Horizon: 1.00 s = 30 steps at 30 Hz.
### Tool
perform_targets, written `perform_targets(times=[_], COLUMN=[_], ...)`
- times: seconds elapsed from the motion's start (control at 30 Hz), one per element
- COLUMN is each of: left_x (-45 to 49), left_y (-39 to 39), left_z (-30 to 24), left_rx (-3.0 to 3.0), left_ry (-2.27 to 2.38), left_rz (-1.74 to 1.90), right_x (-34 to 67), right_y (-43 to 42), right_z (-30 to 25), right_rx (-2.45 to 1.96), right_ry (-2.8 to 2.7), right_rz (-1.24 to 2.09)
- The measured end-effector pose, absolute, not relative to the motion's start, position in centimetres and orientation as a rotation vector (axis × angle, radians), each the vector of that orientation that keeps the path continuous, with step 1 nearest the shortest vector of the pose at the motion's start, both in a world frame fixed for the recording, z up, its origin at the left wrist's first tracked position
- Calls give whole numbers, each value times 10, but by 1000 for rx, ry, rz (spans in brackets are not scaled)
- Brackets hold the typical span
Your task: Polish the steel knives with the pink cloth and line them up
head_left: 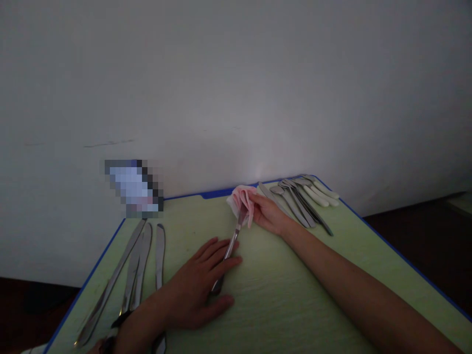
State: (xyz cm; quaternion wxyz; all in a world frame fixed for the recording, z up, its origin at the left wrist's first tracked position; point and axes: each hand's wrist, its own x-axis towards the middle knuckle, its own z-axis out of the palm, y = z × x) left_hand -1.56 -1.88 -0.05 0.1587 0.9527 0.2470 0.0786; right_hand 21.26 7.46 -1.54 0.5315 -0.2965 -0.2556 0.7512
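Observation:
My left hand (201, 282) has the metal handle of a table knife (231, 244) passing between its fairly straight fingers, with the thumb apart. The knife slants up and away from me. Its far end disappears into a folded pink-and-white cloth (241, 200). That cloth is pinched in my right hand (268, 214), around the blade; part of the fingers is hidden behind it. Several table knives (127, 275) lie to the left, some partly covered by my left forearm. Just right of my right hand lie several spoons and other cutlery (295, 199), a few with white handles.
The light green table (280, 300) has a blue edge and stands against a pale wall (236, 88). A phone-like device (132, 187), blurred out, leans at the far left corner. Dark floor (405, 236) shows beyond the table's right side.

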Motion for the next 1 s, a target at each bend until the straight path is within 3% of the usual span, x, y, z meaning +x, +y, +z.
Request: perform_targets(times=[1.0], left_x=[-15], left_y=[-18], left_z=[-4], left_rx=[2707], left_ry=[689], left_rz=[280], right_x=[208], right_y=[73], right_z=[-15], right_rx=[-764], right_ry=[-711], right_rz=[1766])
